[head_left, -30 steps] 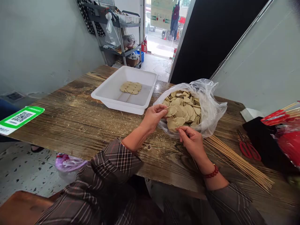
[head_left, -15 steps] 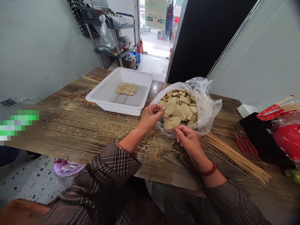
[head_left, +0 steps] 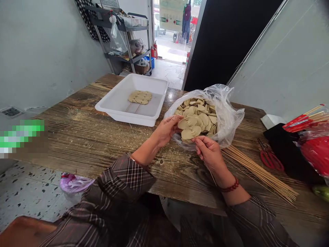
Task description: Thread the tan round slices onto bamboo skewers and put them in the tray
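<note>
My right hand (head_left: 209, 151) pinches a thin wooden skewer (head_left: 212, 177) just below two flat beige slices (head_left: 191, 132) threaded on it. My left hand (head_left: 168, 130) is closed at the left edge of the upper slice, its fingertips partly hidden behind it. Right behind both hands, a clear plastic bag (head_left: 226, 113) lies open, full of similar beige slices (head_left: 203, 120). Farther left, a white tray (head_left: 123, 117) holds skewered slices (head_left: 140, 97) with their sticks pointing toward me.
A bundle of bare skewers (head_left: 262, 175) lies right of my right hand. Red-handled scissors (head_left: 271, 160), a black box-like item (head_left: 285, 151) and red packaging (head_left: 316, 154) sit at the right. A shelf cart (head_left: 125, 29) stands beyond the wooden table (head_left: 84, 137).
My left hand has moved from a pinch at the upper slice's tip to its left side. The upper slice now lies flatter, over the skewer's top.
</note>
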`<control>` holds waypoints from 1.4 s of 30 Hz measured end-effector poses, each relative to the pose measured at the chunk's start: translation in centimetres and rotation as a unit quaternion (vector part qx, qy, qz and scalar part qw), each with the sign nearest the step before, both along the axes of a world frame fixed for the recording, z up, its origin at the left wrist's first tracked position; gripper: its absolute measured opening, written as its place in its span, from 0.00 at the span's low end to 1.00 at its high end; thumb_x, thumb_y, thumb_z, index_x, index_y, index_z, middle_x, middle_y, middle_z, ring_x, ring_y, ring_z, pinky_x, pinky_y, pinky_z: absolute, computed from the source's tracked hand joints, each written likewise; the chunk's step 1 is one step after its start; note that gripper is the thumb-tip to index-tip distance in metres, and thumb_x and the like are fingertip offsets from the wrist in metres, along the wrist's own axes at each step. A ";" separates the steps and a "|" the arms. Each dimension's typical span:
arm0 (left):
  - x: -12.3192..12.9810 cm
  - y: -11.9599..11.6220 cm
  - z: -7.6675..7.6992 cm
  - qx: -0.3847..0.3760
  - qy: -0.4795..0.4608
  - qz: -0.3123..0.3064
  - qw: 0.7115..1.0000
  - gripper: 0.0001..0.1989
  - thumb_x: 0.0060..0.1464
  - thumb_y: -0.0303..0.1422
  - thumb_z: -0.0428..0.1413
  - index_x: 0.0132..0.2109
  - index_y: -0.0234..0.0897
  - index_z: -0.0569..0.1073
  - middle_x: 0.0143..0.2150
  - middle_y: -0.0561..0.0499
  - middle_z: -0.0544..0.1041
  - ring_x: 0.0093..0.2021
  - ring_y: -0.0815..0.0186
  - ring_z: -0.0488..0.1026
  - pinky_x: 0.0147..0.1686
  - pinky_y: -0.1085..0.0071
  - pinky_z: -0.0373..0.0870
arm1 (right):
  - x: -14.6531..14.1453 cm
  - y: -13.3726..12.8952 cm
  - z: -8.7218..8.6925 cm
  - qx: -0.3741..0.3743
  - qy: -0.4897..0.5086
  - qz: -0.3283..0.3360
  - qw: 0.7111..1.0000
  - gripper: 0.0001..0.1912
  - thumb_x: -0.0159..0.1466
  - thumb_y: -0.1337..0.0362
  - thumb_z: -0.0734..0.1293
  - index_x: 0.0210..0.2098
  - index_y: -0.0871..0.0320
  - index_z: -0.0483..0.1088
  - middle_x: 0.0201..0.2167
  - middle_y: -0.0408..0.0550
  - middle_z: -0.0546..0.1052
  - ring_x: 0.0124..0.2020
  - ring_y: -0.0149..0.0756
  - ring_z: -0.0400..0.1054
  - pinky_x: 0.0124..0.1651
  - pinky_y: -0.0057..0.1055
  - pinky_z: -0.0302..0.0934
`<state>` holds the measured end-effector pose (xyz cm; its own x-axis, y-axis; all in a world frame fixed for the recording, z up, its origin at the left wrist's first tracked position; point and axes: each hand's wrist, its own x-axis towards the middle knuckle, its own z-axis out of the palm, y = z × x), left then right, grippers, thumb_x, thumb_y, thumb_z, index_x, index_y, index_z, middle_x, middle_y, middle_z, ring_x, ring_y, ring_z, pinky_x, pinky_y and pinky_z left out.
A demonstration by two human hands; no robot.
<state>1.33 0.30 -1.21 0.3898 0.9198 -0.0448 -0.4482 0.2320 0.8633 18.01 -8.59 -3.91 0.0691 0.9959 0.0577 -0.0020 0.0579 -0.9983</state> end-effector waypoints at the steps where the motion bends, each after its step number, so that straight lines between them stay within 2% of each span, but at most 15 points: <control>1: 0.1 0.0 -0.1 -0.006 -0.010 -0.013 1.000 0.21 0.44 0.46 0.66 0.39 0.34 0.77 0.35 0.48 0.79 0.35 0.68 0.75 0.35 0.72 0.71 | 0.0 0.0 0.0 -0.002 0.005 0.004 1.000 0.16 0.63 0.52 0.67 0.35 0.60 0.74 0.15 0.36 0.65 0.13 0.22 0.50 0.14 0.21 0.43; 7: 0.7 -0.7 -0.3 -0.024 -0.058 -0.089 0.994 0.18 0.43 0.38 0.68 0.40 0.32 0.79 0.38 0.45 0.81 0.39 0.64 0.77 0.41 0.70 0.73 | -0.1 -0.1 -0.3 -0.007 -0.012 0.024 1.000 0.16 0.63 0.52 0.66 0.35 0.60 0.74 0.15 0.36 0.65 0.13 0.22 0.51 0.15 0.21 0.44; 11: 0.6 -0.8 0.0 -0.033 -0.063 -0.051 0.996 0.16 0.42 0.33 0.68 0.40 0.31 0.79 0.36 0.46 0.81 0.36 0.67 0.77 0.39 0.72 0.73 | -0.1 -0.1 -0.1 0.001 -0.054 0.020 0.998 0.15 0.64 0.53 0.66 0.37 0.60 0.74 0.16 0.36 0.66 0.13 0.23 0.54 0.16 0.21 0.47; 17: -0.1 0.1 0.2 -0.039 -0.061 0.014 0.997 0.15 0.41 0.32 0.68 0.38 0.30 0.78 0.33 0.47 0.81 0.32 0.68 0.77 0.34 0.74 0.74 | -0.4 -0.4 0.6 0.030 -0.171 0.007 0.985 0.16 0.64 0.56 0.64 0.41 0.62 0.77 0.15 0.37 0.66 0.15 0.25 0.56 0.18 0.23 0.50; 21: -0.2 0.2 0.1 -0.037 -0.056 0.016 0.998 0.16 0.40 0.33 0.69 0.37 0.29 0.78 0.33 0.46 0.81 0.31 0.67 0.77 0.33 0.73 0.74 | -0.3 -0.3 0.3 0.080 -0.218 -0.014 0.973 0.16 0.65 0.58 0.63 0.41 0.61 0.78 0.14 0.38 0.66 0.16 0.28 0.60 0.22 0.26 0.54; 26: 0.1 0.1 -0.1 -0.055 -0.047 0.023 0.997 0.16 0.38 0.31 0.69 0.36 0.28 0.79 0.32 0.45 0.81 0.30 0.66 0.77 0.34 0.71 0.75 | -0.1 -0.2 -0.4 0.139 -0.296 -0.054 0.944 0.14 0.64 0.59 0.63 0.39 0.59 0.79 0.17 0.42 0.73 0.19 0.33 0.66 0.27 0.29 0.60; 36: 0.5 -0.3 -0.5 -0.060 -0.038 0.018 0.997 0.17 0.38 0.33 0.70 0.37 0.28 0.80 0.31 0.46 0.81 0.28 0.67 0.76 0.33 0.72 0.74 | 0.0 -0.2 -0.8 0.147 -0.324 -0.061 0.933 0.14 0.65 0.59 0.62 0.38 0.58 0.79 0.26 0.48 0.80 0.25 0.36 0.72 0.32 0.31 0.65; 42: 0.8 -0.4 -0.9 -0.046 -0.030 0.005 0.998 0.20 0.36 0.36 0.71 0.38 0.29 0.80 0.32 0.46 0.81 0.28 0.68 0.75 0.30 0.74 0.73 | -0.1 -0.2 -0.5 0.140 -0.329 -0.062 0.932 0.14 0.65 0.60 0.62 0.37 0.59 0.79 0.24 0.47 0.79 0.24 0.35 0.70 0.31 0.30 0.63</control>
<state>2.09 -0.13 -2.11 0.3850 0.9168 -0.1057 -0.5012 0.3039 0.8102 17.88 -8.83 -4.42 0.0405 0.9224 0.3840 0.6293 0.2750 -0.7269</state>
